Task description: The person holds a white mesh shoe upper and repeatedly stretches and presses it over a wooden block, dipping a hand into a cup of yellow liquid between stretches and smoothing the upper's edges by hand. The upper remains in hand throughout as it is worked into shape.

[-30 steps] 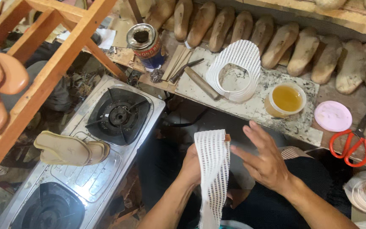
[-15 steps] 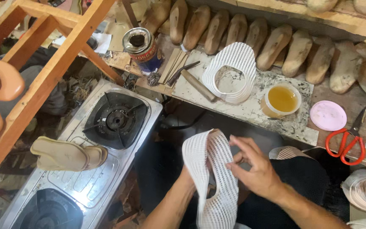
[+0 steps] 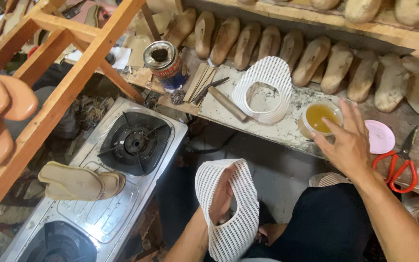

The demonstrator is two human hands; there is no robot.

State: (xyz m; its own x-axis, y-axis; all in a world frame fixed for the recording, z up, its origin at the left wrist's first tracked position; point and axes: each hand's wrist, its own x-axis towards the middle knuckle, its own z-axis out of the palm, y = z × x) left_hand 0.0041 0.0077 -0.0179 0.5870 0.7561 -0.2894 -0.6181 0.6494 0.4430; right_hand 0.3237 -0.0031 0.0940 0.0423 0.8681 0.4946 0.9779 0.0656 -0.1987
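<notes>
Reaching out, the right hand [image 3: 347,145] spreads its fingers [image 3: 323,141] wide and empty over the little cup of yellow glue [image 3: 320,118] on the workbench [image 3: 277,130], fingertips at the cup's rim at about 7 o'clock of it. Half a second ago that same hand was down on the white mesh shoe upper [image 3: 231,208], smoothing it; now it has left the piece and travelled up and to the right, toward 1 o'clock. So the shaping pause is over and the glue looks to be the point of interest, as far as I can judge.

The left hand [image 3: 220,200] stays behind, slipped inside the mesh upper, fingers curled and gripping it from within, holding it open low in the centre of the view, above the dark trousers [image 3: 326,223].

Outward from the cup: at 9 o'clock of it lies a second white mesh upper [image 3: 264,90] flat on the bench, with a wooden-handled tool [image 3: 226,103] just beside it. At 3 o'clock sits a pink round lid [image 3: 380,137], then red-handled scissors [image 3: 397,162]. Wooden shoe lasts [image 3: 287,46] line the back at 12 o'clock. An open tin can [image 3: 165,63] stands further left. Down at 8 o'clock, a two-burner gas stove [image 3: 98,194] carries a tan sandal sole [image 3: 76,182].
</notes>
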